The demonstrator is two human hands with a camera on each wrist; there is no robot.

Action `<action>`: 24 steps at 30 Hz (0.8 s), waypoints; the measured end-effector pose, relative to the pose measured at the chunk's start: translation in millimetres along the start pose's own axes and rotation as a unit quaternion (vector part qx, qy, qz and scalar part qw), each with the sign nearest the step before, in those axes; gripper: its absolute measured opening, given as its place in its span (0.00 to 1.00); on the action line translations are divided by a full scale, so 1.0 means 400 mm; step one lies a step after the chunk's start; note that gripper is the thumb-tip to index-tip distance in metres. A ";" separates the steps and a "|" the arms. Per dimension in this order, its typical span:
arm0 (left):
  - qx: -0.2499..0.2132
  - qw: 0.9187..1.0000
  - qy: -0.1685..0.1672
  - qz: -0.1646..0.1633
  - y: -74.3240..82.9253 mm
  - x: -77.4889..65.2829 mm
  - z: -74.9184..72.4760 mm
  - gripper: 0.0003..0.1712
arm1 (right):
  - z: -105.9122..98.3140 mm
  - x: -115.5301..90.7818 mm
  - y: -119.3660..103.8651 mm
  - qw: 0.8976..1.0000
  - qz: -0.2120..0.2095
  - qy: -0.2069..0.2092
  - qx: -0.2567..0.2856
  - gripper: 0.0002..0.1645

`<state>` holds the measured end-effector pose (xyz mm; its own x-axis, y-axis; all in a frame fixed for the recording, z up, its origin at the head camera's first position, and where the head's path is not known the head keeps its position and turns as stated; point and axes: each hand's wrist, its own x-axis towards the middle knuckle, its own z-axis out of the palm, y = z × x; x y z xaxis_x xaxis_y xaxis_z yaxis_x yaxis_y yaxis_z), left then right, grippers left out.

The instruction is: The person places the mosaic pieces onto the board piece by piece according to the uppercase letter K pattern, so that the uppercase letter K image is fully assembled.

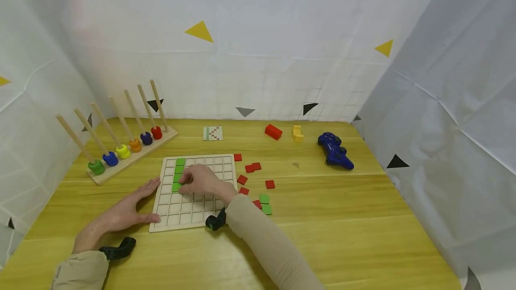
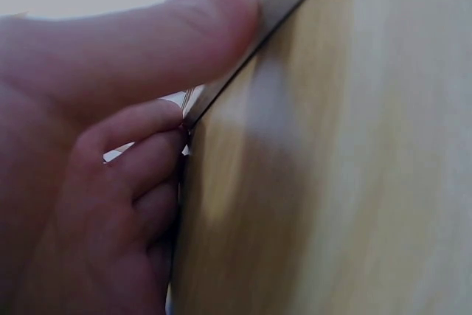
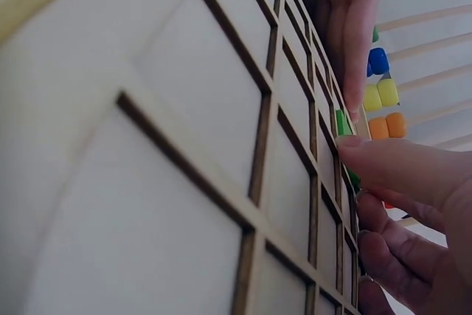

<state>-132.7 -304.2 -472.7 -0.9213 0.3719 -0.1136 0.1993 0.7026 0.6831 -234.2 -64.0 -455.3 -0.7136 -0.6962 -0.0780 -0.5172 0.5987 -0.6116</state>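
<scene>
My right grip [image 1: 201, 180] is drawn in to about a tile's width, thumb and curled fingers at the right end of the lowest green tile [image 1: 176, 187]. How firm the pinch is I cannot tell. The tile lies in the second column from the left of the gridded board [image 1: 186, 208], directly below other green tiles [image 1: 179, 165]. My left grip [image 1: 126, 211] holds no tile; its fingers lie extended against the board's left edge, the thumb on the near left corner.

I judge the step in hand to be seating this tile squarely in its cell while my left side steadies the board. The next move seems to call for a light press and a clean release, without nudging the tiles above.

My right sleeve [image 1: 262, 236] and the wrist camera [image 1: 216, 220] cover the board's near right part and come close to two spare green tiles [image 1: 264, 204]; reaching those means lifting the forearm around. Red tiles [image 1: 242, 179] lie scattered right of the board. Beyond it on the desk [image 1: 322, 227] sits a small patterned card [image 1: 212, 133]. The peg rack [image 1: 137, 156] at far left, and the red block [image 1: 273, 131], yellow block [image 1: 298, 138] and gamepad [image 1: 336, 151] at right, stand clear.
</scene>
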 end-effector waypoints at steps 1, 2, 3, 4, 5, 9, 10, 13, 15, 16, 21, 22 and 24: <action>0.000 1.000 -0.001 0.000 0.000 0.000 0.000 0.61 | 0.000 0.000 0.001 1.000 0.001 -0.001 0.002 0.09; 0.000 1.000 -0.001 0.000 0.000 0.000 0.000 0.61 | 0.001 0.001 0.002 1.000 0.002 -0.001 0.004 0.09; 0.000 1.000 -0.001 0.000 0.001 -0.001 0.000 0.61 | 0.001 0.001 0.002 1.000 0.003 -0.001 0.008 0.09; 0.000 1.000 -0.001 -0.001 0.001 -0.001 0.000 0.61 | 0.003 0.002 0.004 1.000 0.005 -0.002 0.011 0.09; 0.000 1.000 -0.001 -0.001 0.001 -0.001 0.000 0.61 | 0.003 0.001 0.005 1.000 0.006 -0.002 0.014 0.08; -0.004 1.000 -0.002 -0.003 0.003 -0.002 0.000 0.60 | 0.004 0.001 0.009 1.000 0.007 -0.003 0.030 0.08; -0.005 1.000 -0.002 -0.003 0.003 -0.002 0.000 0.60 | 0.004 0.001 0.010 0.999 0.006 -0.003 0.032 0.09; -0.004 1.000 -0.002 -0.002 0.003 -0.002 0.000 0.60 | 0.003 0.001 0.012 1.000 0.000 -0.003 0.028 0.09; -0.001 1.000 -0.002 -0.001 0.003 -0.001 0.000 0.61 | 0.002 0.000 0.014 1.000 -0.004 -0.003 0.024 0.10; 0.000 1.000 -0.002 -0.001 0.003 -0.001 0.000 0.61 | 0.001 -0.001 0.015 1.000 -0.006 -0.003 0.021 0.10; 0.003 1.000 0.000 -0.002 0.000 0.000 0.000 0.60 | -0.001 -0.001 0.015 1.000 -0.014 -0.003 0.014 0.11; 0.003 1.000 -0.001 -0.002 0.000 0.000 0.000 0.60 | -0.001 0.000 0.015 1.000 -0.015 -0.003 0.012 0.11; 0.002 1.000 -0.002 -0.004 0.000 0.000 -0.001 0.60 | -0.001 0.000 0.013 1.000 -0.014 -0.004 0.011 0.11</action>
<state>-132.9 -304.4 -472.5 -0.9213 0.3694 -0.1217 0.1938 0.7074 0.6797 -237.1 -60.8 -458.3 -0.6948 -0.7161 -0.0662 -0.5274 0.5699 -0.6301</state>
